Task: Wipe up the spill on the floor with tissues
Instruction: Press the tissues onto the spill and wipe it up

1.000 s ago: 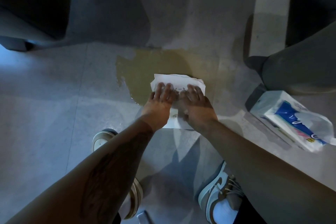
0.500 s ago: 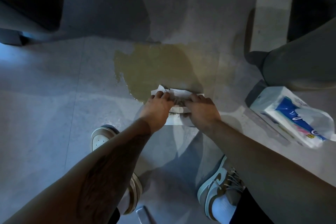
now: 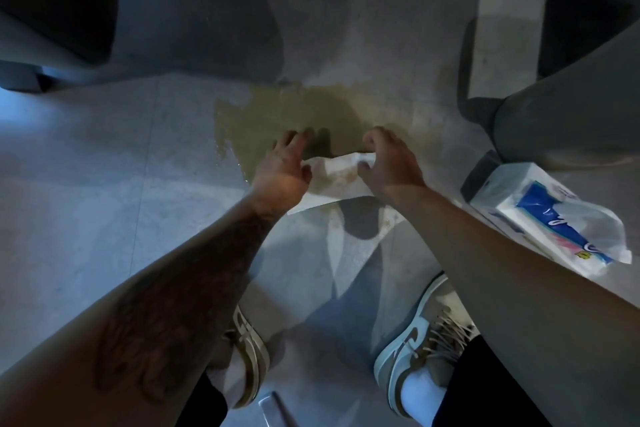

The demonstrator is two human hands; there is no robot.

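A yellowish spill spreads over the grey floor ahead of me. A white tissue, stained and partly folded, lies at the spill's near edge. My left hand rests on the tissue's left end with fingers spread toward the puddle. My right hand pinches the tissue's upper right corner between thumb and fingers and lifts it a little. Much of the tissue's ends is hidden under both hands.
A plastic-wrapped pack of tissues lies on the floor at the right. Grey furniture stands behind it, and a pale post rises beyond. My two sneakers stand near the bottom. Dark furniture fills the far left.
Both hands dragged the tissue toward me through the spill, crumpling it, then moved apart. The right hand now pinches a corner instead of pressing flat.
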